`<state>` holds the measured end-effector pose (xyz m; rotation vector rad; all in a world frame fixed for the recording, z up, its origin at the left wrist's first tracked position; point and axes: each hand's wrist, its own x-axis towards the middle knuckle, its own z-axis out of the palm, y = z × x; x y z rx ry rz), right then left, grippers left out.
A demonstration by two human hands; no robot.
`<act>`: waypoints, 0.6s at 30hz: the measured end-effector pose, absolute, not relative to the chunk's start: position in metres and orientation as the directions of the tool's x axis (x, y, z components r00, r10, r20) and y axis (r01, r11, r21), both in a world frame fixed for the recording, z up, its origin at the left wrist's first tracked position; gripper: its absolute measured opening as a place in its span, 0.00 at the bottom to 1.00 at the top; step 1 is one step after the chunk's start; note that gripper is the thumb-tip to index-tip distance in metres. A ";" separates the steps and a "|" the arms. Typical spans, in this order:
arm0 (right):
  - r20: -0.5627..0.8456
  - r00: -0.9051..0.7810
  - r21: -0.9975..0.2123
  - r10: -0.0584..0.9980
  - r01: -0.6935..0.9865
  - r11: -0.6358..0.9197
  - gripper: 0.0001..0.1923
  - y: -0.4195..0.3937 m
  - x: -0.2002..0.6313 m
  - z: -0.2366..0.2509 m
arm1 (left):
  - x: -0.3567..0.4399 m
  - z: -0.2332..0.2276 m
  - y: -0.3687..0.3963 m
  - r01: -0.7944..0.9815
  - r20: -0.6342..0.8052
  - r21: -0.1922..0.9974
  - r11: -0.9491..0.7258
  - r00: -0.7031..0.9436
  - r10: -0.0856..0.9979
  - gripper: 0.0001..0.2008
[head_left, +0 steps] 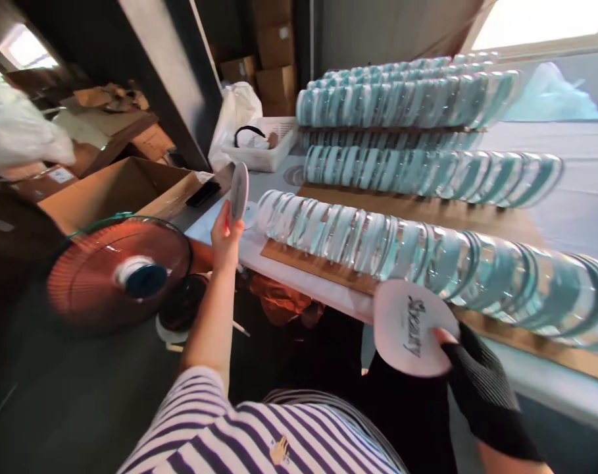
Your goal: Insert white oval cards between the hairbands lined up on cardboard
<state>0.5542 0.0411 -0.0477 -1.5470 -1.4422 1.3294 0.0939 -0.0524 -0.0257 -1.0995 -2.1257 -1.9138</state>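
Observation:
In the head view, my right hand (481,378), in a black fingerless glove, grips the edge of a pale pink rounded disc (400,329) with dark lettering that reads "beauty". The disc is held in front of the table's near edge. Farther off to the left, my bare left hand (227,230) is closed round a second pale disc (239,189), seen almost edge-on and held upright. Beside both hands runs the nearest row of clear and teal rounded pieces (377,243), standing on edge on brown cardboard.
More rows of the teal pieces (427,172) stand farther back on the white table (575,141). A white basket (274,153) sits at the table's far left end. A fan with an orange guard (89,276) and an open cardboard box (116,181) are on my left.

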 end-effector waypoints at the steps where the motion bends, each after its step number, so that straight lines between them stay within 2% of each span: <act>1: -0.211 -0.104 -0.947 0.972 0.268 -0.177 0.26 0.040 0.545 -0.044 | 0.134 -0.030 -0.054 0.513 0.562 0.821 -0.250 -0.651 0.510 0.42; 2: -0.174 -0.094 -0.968 0.980 0.200 -0.153 0.27 0.038 0.534 -0.040 | 0.175 -0.036 -0.055 0.433 0.585 0.811 -0.393 -0.573 0.575 0.45; 3: -0.126 -0.068 -0.985 0.990 0.131 -0.116 0.27 0.036 0.523 -0.036 | 0.215 -0.042 -0.055 0.365 0.591 0.807 -0.465 -0.511 0.624 0.45; 5: -0.044 -0.068 -0.999 0.997 0.008 -0.043 0.25 0.031 0.502 -0.030 | 0.283 -0.055 -0.053 0.318 0.546 0.835 -0.449 -0.375 0.749 0.43; 8: 0.109 -0.025 -0.993 0.994 -0.057 0.108 0.21 0.020 0.482 -0.028 | 0.347 -0.071 -0.036 0.391 0.514 0.840 -0.376 -0.349 0.784 0.44; 11: 0.262 0.018 -0.965 0.965 0.015 0.261 0.24 0.012 0.483 -0.028 | 0.374 -0.079 -0.020 0.441 0.563 0.805 -0.397 -0.354 0.747 0.47; 14: 0.294 -0.049 -0.939 0.955 0.173 0.298 0.22 0.018 0.506 -0.017 | 0.386 -0.081 -0.022 0.388 0.541 0.813 -0.435 -0.226 0.810 0.54; 16: 0.328 -0.253 -0.870 0.910 0.296 0.395 0.17 0.033 0.528 -0.002 | 0.386 -0.079 -0.026 0.294 0.490 0.855 -0.428 -0.183 0.852 0.54; 18: 0.307 -0.508 -0.733 0.805 0.413 0.540 0.15 0.052 0.545 0.011 | 0.381 -0.076 -0.025 0.229 0.484 0.871 -0.434 -0.258 0.836 0.52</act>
